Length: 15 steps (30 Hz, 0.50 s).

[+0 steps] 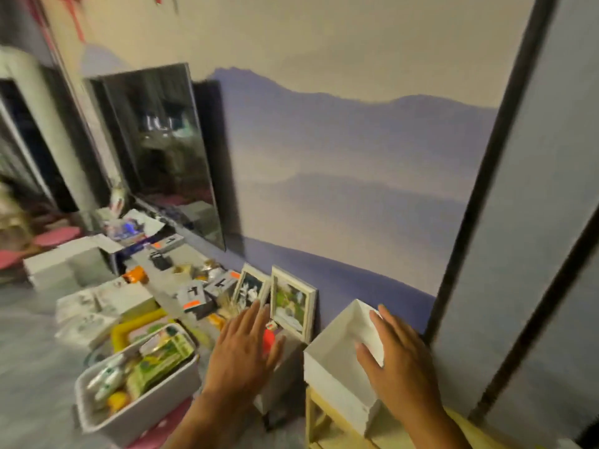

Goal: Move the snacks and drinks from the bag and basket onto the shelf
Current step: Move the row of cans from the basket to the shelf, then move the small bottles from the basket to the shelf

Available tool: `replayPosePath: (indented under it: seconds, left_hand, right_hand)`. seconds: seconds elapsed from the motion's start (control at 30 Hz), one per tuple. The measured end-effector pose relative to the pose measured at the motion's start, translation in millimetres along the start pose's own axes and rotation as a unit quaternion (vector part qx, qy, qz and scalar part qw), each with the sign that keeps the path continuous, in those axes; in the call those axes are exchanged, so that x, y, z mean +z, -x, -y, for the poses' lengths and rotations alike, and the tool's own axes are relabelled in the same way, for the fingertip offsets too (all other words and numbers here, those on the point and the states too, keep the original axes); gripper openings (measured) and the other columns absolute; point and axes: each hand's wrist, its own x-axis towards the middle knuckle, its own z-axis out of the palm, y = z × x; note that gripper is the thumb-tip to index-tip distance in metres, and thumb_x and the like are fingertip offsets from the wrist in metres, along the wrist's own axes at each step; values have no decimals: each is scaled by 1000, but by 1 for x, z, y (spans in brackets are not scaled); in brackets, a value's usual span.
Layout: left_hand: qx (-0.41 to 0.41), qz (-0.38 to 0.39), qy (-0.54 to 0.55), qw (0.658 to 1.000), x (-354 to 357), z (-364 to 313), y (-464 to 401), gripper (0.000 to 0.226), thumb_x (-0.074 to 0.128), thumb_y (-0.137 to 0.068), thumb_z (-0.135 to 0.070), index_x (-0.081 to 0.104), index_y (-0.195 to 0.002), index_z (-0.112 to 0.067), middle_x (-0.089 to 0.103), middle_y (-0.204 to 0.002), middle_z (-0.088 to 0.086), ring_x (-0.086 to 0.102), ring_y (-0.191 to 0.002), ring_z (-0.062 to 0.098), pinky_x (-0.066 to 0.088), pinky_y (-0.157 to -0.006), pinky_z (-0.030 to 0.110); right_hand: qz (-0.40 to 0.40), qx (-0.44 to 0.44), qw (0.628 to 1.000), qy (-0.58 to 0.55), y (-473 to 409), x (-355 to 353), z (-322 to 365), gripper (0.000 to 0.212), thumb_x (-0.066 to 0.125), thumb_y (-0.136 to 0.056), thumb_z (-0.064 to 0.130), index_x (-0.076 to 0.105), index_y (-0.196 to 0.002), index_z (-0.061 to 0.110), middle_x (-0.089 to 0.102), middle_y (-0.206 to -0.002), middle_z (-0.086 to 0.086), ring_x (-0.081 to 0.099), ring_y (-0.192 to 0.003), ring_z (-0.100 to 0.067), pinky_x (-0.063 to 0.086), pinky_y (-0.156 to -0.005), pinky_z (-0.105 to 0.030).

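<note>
A white basket (146, 406) stands at the lower left, filled with green snack packets (162, 358), white bottles (107, 379) and a yellow item. My left hand (243, 351) hovers flat with straight fingers to the right of the basket, above a red object (268, 338) on a low white surface. My right hand (398, 358) lies with spread fingers over the far rim of an empty white box (337, 361), which sits on a light wooden shelf frame (316, 416). Neither hand holds anything.
Two framed photos (291, 306) lean against the purple wall between my hands. Small boxes, cards and an orange item litter the long low table (168, 280) to the left, with a mirror (162, 150) behind. A dark-framed panel (505, 222) stands at the right.
</note>
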Motion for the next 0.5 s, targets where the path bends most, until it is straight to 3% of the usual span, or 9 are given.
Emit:
replayPosePath:
  seconds: [0.1, 0.3, 0.5]
  left_hand:
    - [-50, -31, -21, 998, -49, 99, 43, 78, 16, -90, -74, 31, -152, -29, 31, -159, -4, 33, -144, 18, 28, -117, 39]
    - [-146, -73, -48, 985, -137, 313, 139, 71, 27, -92, -68, 43, -146, -25, 41, -154, 0, 43, -137, 23, 38, -110, 41]
    - [-205, -61, -64, 975, -200, 456, 198, 80, 16, -89, -76, 22, -154, -30, 25, -161, -7, 31, -144, 17, 30, -115, 37]
  right_hand:
    - [31, -43, 998, -37, 4, 38, 106, 85, 24, -81, 84, 38, -147, 33, 38, -155, 7, 39, -140, -20, 45, -107, -44]
    - [81, -149, 983, -66, 40, 124, 336, 71, 42, -88, 67, 39, -147, 28, 38, -155, 5, 36, -141, -19, 38, -113, -40]
    - [127, -203, 969, -70, 60, 188, 501, 70, 43, -90, 62, 41, -147, 24, 36, -157, 3, 32, -143, -18, 29, -116, -37]
